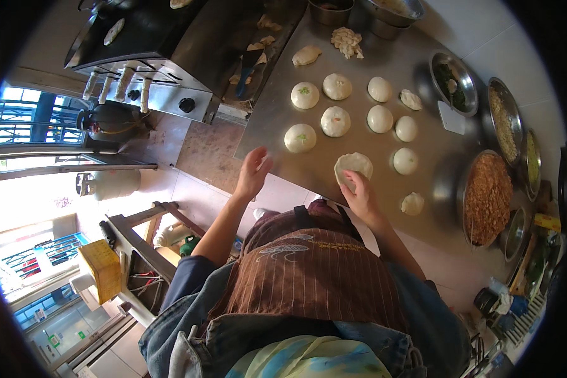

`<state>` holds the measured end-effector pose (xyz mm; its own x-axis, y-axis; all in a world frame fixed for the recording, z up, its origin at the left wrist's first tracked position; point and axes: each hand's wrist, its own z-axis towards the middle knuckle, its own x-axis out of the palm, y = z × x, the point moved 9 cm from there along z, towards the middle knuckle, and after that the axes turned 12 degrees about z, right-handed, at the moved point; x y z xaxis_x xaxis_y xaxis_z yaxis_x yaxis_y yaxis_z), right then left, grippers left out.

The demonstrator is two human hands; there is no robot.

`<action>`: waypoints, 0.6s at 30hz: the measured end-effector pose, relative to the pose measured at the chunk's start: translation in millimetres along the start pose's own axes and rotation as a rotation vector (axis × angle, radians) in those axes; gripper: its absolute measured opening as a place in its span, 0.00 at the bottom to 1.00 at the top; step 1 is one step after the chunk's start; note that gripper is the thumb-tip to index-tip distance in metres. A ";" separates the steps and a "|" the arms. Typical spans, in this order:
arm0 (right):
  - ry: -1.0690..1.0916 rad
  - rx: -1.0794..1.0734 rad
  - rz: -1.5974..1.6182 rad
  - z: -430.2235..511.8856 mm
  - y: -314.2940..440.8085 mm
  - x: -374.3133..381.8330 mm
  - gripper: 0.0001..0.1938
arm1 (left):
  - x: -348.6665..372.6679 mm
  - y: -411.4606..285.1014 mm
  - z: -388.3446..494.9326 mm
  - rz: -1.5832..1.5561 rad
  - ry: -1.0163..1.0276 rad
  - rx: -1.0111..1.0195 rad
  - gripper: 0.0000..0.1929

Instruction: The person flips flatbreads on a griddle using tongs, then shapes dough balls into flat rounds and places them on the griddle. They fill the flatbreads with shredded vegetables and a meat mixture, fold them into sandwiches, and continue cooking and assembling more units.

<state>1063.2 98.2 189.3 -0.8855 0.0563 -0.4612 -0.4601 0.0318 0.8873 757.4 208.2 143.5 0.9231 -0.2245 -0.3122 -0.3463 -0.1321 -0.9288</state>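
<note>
A flattened round of dough (357, 163) lies near the front edge of the steel work table (283, 104). My right hand (359, 191) is over its near rim, fingers loosely spread; whether the fingertips touch the dough is hard to tell. Off the table's left front corner, my left hand (253, 175) hangs in the air with fingers apart and nothing in it. Filled dough balls, one with green showing on top (300, 138) and another with an orange speck (335, 121), sit beyond. Smaller plain dough balls (380, 118) stand to the right, with a wrinkled dough piece (412, 203) nearer me.
A large bowl of reddish-brown filling (487, 198) stands at the right. Behind it are a bowl of chopped greens (453, 80), a white scraper (451, 117) and a bowl of pale filling (503, 120). A griddle stove (170, 92) with wrapped handles (125, 82) adjoins at left.
</note>
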 end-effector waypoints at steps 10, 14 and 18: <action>-0.216 0.652 1.329 57.2 -46.2 71.2 0.12 | 61.4 -27.5 91.3 0.533 0.012 0.075 0.28; -0.313 0.694 1.548 59.4 -50.8 92.5 0.09 | 74.7 -24.0 105.0 0.480 0.234 -0.179 0.28; -0.385 0.643 1.645 65.7 -45.1 113.3 0.08 | 83.6 -53.2 103.6 0.536 0.309 -0.108 0.24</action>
<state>987.8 168.7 96.9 -0.2548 0.6264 0.7367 0.9554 0.0454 0.2918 870.3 296.5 146.2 0.5307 -0.5535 -0.6418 -0.7776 -0.0166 -0.6286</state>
